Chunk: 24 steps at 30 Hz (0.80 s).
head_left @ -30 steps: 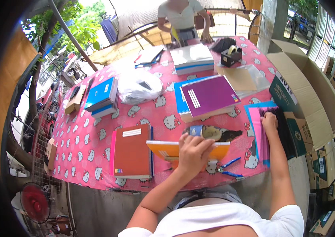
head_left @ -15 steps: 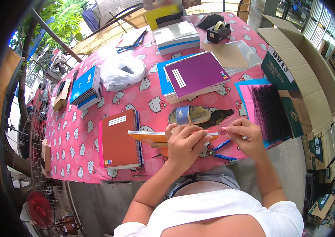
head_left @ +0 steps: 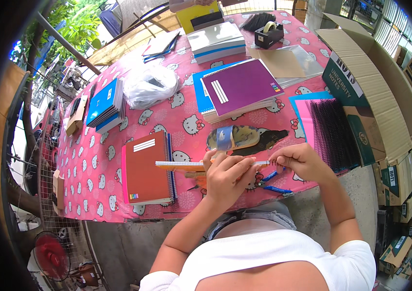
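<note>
My left hand (head_left: 225,175) grips a thin orange-covered notebook (head_left: 186,166), lifted edge-on just above the pink table (head_left: 99,160). My right hand (head_left: 299,162) pinches the notebook's right end, next to a stack of black binding spirals (head_left: 334,131) on a pink and blue sheet. Blue-handled pliers (head_left: 270,182) lie on the table under my hands. A brown notebook (head_left: 145,167) lies to the left of my left hand.
A purple notebook pile (head_left: 240,89) sits in the middle, blue notebooks (head_left: 105,104) and a white plastic bag (head_left: 150,86) to the left. A tape roll (head_left: 225,138) lies nearby. Open cardboard boxes (head_left: 376,92) stand at the right. Another person stands at the far edge.
My right hand left the black spirals at the right and came to the notebook's right end. Both hands lifted the notebook off the table, edge toward me.
</note>
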### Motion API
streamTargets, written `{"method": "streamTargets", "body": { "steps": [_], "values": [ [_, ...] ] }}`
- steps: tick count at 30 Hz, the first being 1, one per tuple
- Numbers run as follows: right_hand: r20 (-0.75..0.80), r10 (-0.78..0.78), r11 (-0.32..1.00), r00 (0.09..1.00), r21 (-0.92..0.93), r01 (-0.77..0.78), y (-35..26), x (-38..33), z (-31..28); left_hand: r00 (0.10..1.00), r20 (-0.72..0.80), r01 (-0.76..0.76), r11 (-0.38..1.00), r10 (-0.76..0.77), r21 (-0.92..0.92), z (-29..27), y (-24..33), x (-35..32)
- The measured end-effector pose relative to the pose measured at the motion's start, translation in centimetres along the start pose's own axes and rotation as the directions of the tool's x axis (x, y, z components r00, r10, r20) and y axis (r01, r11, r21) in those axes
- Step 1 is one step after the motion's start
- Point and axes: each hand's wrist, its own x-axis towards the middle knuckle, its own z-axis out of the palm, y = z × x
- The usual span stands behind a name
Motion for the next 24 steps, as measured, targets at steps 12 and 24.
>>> {"method": "streamTargets", "body": {
  "steps": [12,24],
  "values": [
    [-0.145,-0.563,0.619,0.814,-0.726,0.299,-0.9,0.1,3.4,0.997,-0.002,0.071,0.997,-0.071,0.04,-0.3,0.5,-0.6],
    [0.066,-0.456,0.583,0.887,-0.731,0.354,-1.6,0.6,2.7,0.997,0.005,0.08,0.996,-0.08,0.037,-0.3,0.6,-1.9]
  ]
}}
